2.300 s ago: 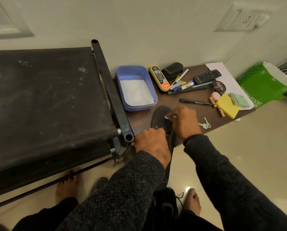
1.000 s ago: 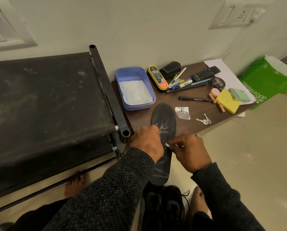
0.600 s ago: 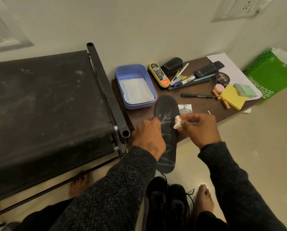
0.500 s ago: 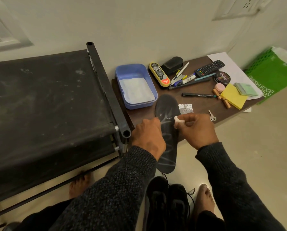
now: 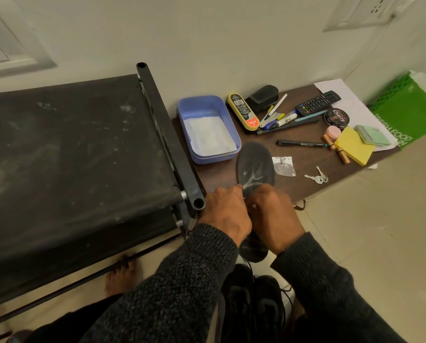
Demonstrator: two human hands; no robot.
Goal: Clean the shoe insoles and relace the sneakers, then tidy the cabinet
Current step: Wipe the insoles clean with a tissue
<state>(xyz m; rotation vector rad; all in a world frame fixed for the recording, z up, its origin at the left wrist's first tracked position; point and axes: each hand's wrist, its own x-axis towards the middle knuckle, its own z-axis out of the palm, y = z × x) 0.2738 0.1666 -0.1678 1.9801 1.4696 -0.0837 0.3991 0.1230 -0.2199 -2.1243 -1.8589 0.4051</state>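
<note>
While both hands, the left hand and right hand, grip the streaked insole, cleaning looks unfinished; the sneakers await relacing.

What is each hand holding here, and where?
The left hand grips the dark grey foam insole at its middle, left edge. The right hand pinches something small and white; unclear what.
</note>
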